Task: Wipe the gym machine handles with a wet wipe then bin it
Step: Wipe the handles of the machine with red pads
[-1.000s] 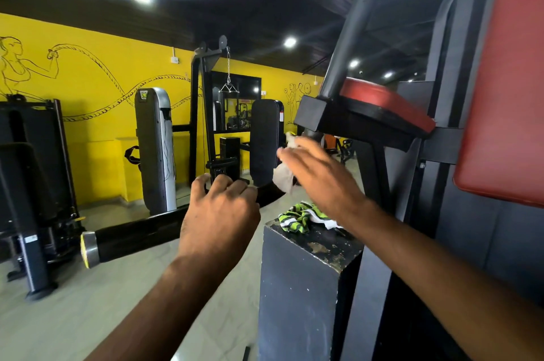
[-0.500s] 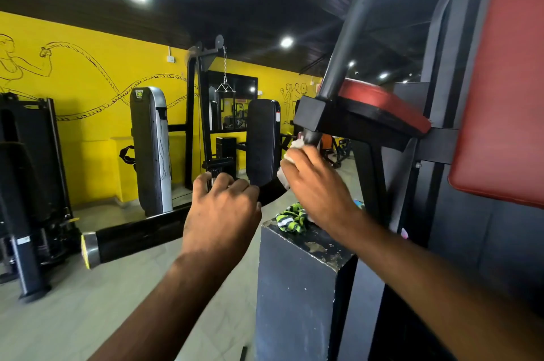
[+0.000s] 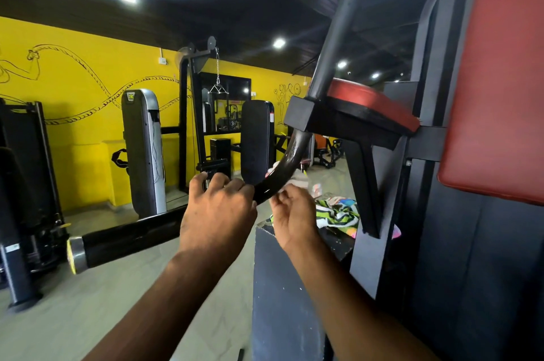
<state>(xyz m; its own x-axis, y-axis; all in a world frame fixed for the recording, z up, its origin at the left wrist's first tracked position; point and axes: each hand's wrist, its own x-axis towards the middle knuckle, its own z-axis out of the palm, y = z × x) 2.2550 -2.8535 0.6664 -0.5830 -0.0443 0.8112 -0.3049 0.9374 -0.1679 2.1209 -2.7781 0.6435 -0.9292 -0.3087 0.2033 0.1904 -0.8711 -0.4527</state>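
Note:
A black curved handle bar [image 3: 282, 172] runs from the machine's bracket down to a long grip [image 3: 129, 235] with a silver end cap at the left. My left hand [image 3: 217, 210] is wrapped around the bar at its bend. Just right of it, my right hand [image 3: 294, 218] pinches a white wet wipe [image 3: 297, 182] against the underside of the curved bar. A second straight black handle [image 3: 335, 39] rises up from the bracket, capped in silver.
A dark weight-stack box [image 3: 285, 287] stands under my right hand, with a green striped cloth [image 3: 338, 215] on top. Red pads [image 3: 500, 86] of the machine fill the right. Other gym machines stand along the yellow wall at the left and centre.
My right hand has slid the wipe down from near the bracket to the lower bend of the bar, close to my left hand. My left hand has kept its hold.

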